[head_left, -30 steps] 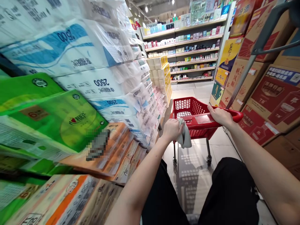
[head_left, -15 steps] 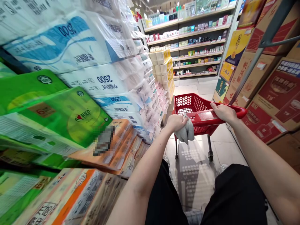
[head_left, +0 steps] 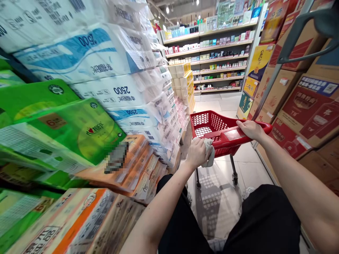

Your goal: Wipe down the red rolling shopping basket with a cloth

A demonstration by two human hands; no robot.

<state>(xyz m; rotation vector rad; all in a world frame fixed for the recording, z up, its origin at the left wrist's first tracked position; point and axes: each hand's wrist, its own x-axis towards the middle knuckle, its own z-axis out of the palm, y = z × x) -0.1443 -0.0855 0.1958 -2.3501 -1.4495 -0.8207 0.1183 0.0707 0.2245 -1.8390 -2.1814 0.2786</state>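
Your left hand [head_left: 197,153] clutches pale cloth [head_left: 210,157] at left end of red cart [head_left: 215,133]; your right hand [head_left: 251,130] grasps its handle [head_left: 231,134]. 2-hand placement looks done; floor [head_left: 225,100] left between cart and shelving [head_left: 209,48].

- Left forearm [head_left: 166,210], bare, slants up and rightward from the bottom edge.
- Left hand [head_left: 196,154], just right of and below centre, back uppermost, fingers curled in a grip.
- Right forearm [head_left: 293,176], also bare, reaches up-left from the lower right.
- Right hand [head_left: 251,129], right of centre, sits higher, fingers bent over in a grasp.
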